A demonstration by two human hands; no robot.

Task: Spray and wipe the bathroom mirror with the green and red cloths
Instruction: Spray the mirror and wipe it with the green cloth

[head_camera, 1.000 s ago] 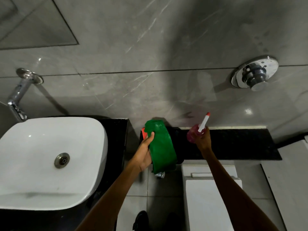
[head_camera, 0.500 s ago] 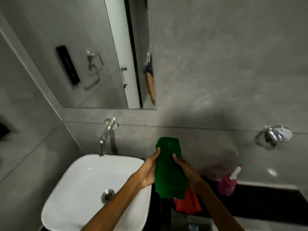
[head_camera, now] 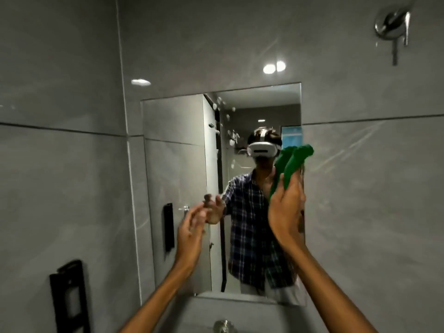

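Observation:
The rectangular bathroom mirror (head_camera: 182, 164) hangs on the grey tiled wall straight ahead, with spots of spray on its upper middle. My right hand (head_camera: 286, 210) is raised at the mirror's right edge and grips the bunched green cloth (head_camera: 292, 162), which sticks up above my fingers against the glass. My left hand (head_camera: 191, 231) is lifted in front of the mirror's lower middle, fingers apart and holding nothing. The red cloth and the spray bottle are out of view.
A black holder (head_camera: 69, 296) is fixed to the left wall at the lower left. A chrome wall fitting (head_camera: 392, 22) sits at the upper right. The top of a chrome tap (head_camera: 223, 326) shows at the bottom edge under the mirror.
My view has swung up from the sink and counter to the mirror. My right hand has taken the green cloth up to the mirror's right side; my left hand has let go of it.

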